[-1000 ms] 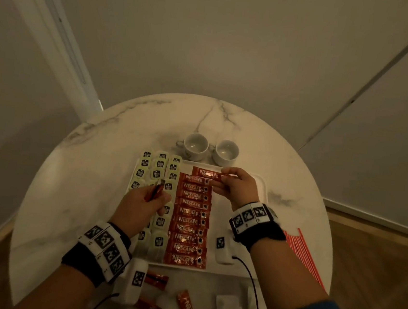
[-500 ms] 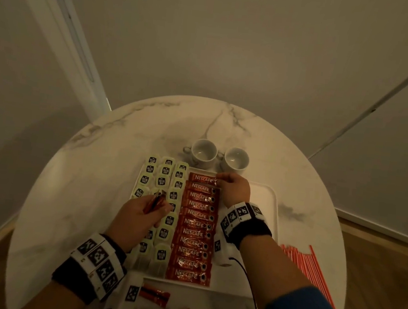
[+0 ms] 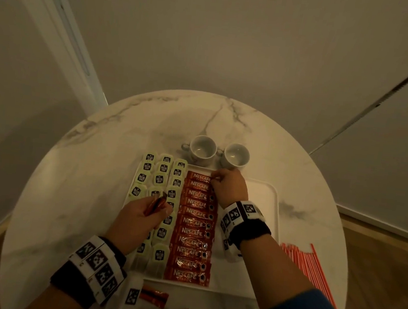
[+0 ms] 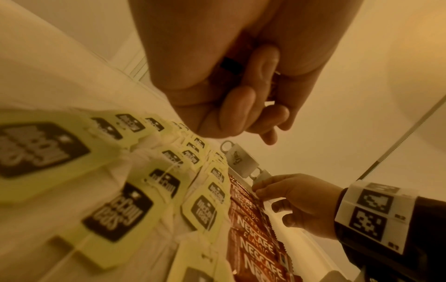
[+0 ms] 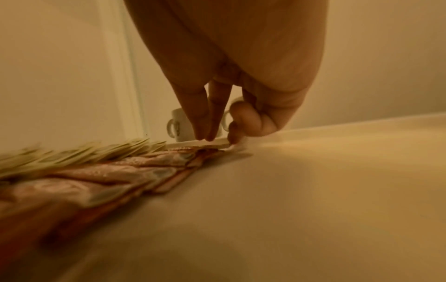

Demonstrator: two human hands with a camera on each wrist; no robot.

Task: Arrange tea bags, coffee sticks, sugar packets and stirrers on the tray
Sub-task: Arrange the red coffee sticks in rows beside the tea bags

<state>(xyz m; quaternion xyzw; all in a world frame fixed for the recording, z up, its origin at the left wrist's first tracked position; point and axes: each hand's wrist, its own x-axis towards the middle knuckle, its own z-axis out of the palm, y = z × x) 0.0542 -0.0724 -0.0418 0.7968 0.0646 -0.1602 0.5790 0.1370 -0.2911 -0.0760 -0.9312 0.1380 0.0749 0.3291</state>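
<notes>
The right hand (image 3: 229, 191) reaches forward over the tray (image 3: 266, 201), palm down, its fingers (image 5: 205, 122) pointing down onto the right end of the top stick (image 3: 199, 177), the farthest in the column of coffee sticks (image 3: 195, 229). Whether they pinch that end or only press it, I cannot tell. The top stick lies flat against the tray's far rim, just in front of 2 cups (image 3: 219, 152) standing on the tabletop (image 3: 89, 180). The left hand (image 3: 140, 219) hovers over the tea bags (image 3: 160, 175), which fill 3 columns on the tray's left side, touching the sticks' column. Its fingers (image 4: 241, 108) are curled round a few sticks (image 3: 156, 203), whose ends poke out past the thumb. More sticks (image 3: 155, 297) lie loose on the tabletop near the tray's near edge, and red stirrers (image 3: 309, 268) lie in a bundle to the right of the tray.
</notes>
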